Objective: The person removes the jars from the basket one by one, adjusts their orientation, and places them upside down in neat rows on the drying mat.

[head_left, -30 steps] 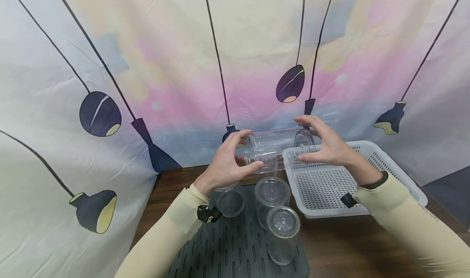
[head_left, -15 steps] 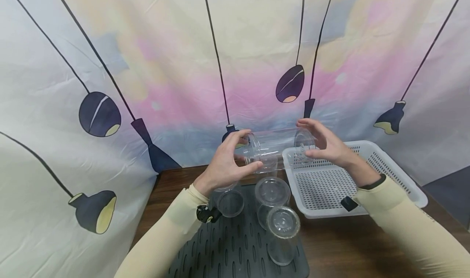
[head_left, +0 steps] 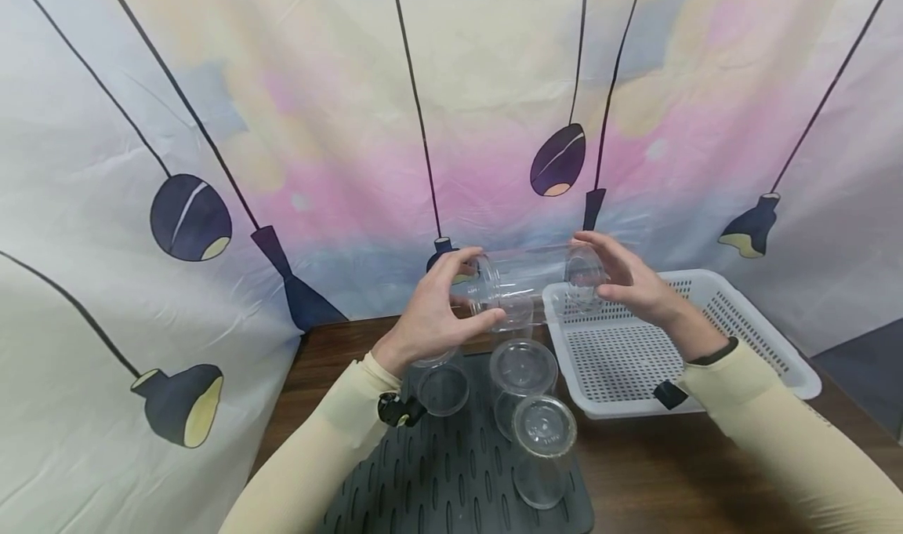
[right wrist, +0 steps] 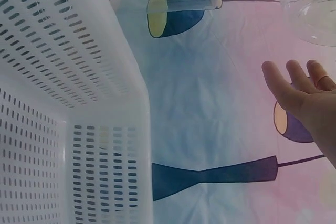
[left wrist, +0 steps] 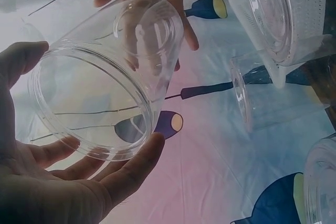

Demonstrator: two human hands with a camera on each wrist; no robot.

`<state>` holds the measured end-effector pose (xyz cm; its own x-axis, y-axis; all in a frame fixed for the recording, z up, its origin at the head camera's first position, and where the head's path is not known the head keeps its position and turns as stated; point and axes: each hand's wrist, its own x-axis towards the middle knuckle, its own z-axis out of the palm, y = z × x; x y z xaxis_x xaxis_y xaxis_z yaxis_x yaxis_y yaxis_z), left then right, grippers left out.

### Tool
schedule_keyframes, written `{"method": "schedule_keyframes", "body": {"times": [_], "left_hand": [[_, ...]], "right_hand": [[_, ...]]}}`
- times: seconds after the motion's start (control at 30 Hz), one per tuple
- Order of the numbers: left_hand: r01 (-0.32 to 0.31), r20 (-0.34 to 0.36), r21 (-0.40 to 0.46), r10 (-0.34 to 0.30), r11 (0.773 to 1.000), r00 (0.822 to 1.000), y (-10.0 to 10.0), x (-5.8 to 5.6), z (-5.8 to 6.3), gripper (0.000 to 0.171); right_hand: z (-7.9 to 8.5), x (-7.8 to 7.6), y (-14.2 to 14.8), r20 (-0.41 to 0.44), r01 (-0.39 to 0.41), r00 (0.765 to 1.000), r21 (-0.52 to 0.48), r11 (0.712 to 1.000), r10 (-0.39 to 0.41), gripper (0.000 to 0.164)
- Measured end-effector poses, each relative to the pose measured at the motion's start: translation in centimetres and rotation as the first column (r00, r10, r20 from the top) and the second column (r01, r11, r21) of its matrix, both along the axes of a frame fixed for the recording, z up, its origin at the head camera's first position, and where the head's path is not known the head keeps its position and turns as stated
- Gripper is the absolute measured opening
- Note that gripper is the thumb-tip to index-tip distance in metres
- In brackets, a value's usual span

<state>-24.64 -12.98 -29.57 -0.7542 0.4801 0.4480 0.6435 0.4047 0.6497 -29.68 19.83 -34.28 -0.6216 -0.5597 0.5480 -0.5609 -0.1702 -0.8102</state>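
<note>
My left hand (head_left: 433, 314) grips a clear plastic jar (head_left: 529, 271) round its ridged mouth end, thumb on the near side. The jar lies sideways in the air, its base toward the right. In the left wrist view, the wide open mouth of the jar (left wrist: 92, 103) faces the camera within the curve of the fingers. My right hand (head_left: 635, 287) hovers just past the base with spread fingers. From the right wrist, a gap shows between the right hand (right wrist: 310, 98) and the jar (right wrist: 317, 17).
Several similar clear jars, among them a front jar (head_left: 545, 448) and one behind it (head_left: 524, 369), stand on a dark grey ridged mat (head_left: 423, 487). A white perforated basket (head_left: 628, 361) sits at the right on the brown wooden table (head_left: 635, 471). Behind hangs a patterned cloth (head_left: 494, 87).
My right hand has drawn back slightly to the right, its thumb and fingers coming away from the jar's base. The left hand keeps the jar in nearly the same place.
</note>
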Motion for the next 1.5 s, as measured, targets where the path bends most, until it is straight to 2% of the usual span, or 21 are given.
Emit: {"method": "schedule_keyframes", "body": {"times": [0.17, 0.37, 0.7, 1.1, 1.33, 1.5], "left_hand": [[0.000, 0.002, 0.002, 0.000, 1.000, 1.000, 0.0, 0.0, -0.1, 0.079], [0.011, -0.003, 0.025, -0.011, 1.000, 1.000, 0.0, 0.0, -0.1, 0.079], [0.011, -0.012, 0.016, -0.011, 1.000, 1.000, 0.1, 0.1, -0.3, 0.079], [0.013, 0.017, 0.002, -0.013, 1.000, 1.000, 0.2, 0.2, -0.3, 0.078], [0.027, 0.032, 0.019, -0.027, 0.999, 0.999, 0.2, 0.4, -0.3, 0.079], [0.039, 0.037, 0.027, -0.040, 0.999, 0.999, 0.1, 0.3, -0.2, 0.078]], "right_hand": [[-0.5, 0.3, 0.0, 0.040, -0.010, 0.999, -0.040, 0.999, 0.012, 0.072], [-0.9, 0.2, -0.6, 0.120, -0.128, 0.983, -0.097, 0.987, 0.139, 0.067], [-1.2, 0.4, -1.2, 0.160, -0.215, 0.957, -0.170, 0.962, 0.242, 0.067], [-1.1, 0.4, -0.9, 0.143, -0.158, 0.973, -0.172, 0.972, 0.184, 0.057], [-1.0, 0.5, -0.9, 0.160, -0.112, 0.977, -0.167, 0.980, 0.139, 0.059], [-0.9, 0.4, -0.9, 0.145, -0.114, 0.979, -0.175, 0.978, 0.140, 0.060]]}}
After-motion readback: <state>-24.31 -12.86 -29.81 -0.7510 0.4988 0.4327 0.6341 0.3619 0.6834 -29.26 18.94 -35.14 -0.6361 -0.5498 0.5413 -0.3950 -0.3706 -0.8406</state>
